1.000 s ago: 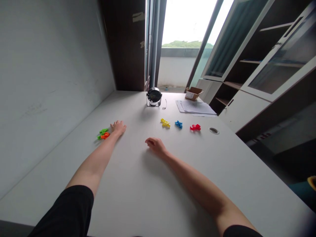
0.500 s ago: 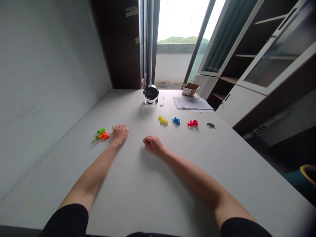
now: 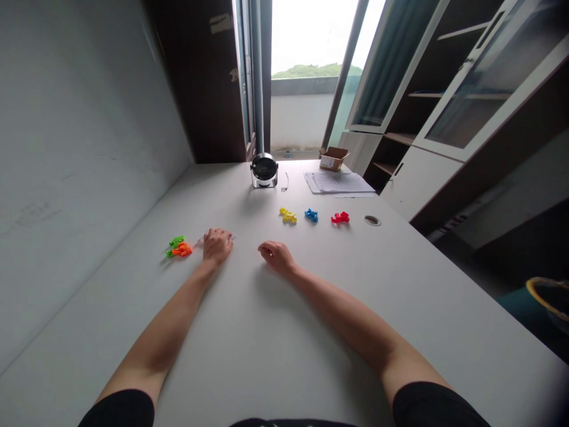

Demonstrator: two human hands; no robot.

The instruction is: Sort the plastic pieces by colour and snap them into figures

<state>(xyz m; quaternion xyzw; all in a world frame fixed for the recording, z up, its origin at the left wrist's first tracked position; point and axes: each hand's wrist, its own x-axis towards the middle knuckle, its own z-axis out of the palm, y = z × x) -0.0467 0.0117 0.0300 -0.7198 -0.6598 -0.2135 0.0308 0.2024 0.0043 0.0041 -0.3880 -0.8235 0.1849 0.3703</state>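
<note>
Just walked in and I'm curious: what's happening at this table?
A person has both bare hands on a white table. The left hand lies palm down beside a green toy and an orange toy, not touching them. The right hand rests loosely curled mid-table. A yellow toy, blue toy and red toy lie in a row farther off, untouched.

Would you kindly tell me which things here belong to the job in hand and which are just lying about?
In hand, likely: green piece and orange piece beside the left hand; yellow piece, blue piece, red piece beyond the right hand.
Lying about: round device, papers, cardboard box.
</note>
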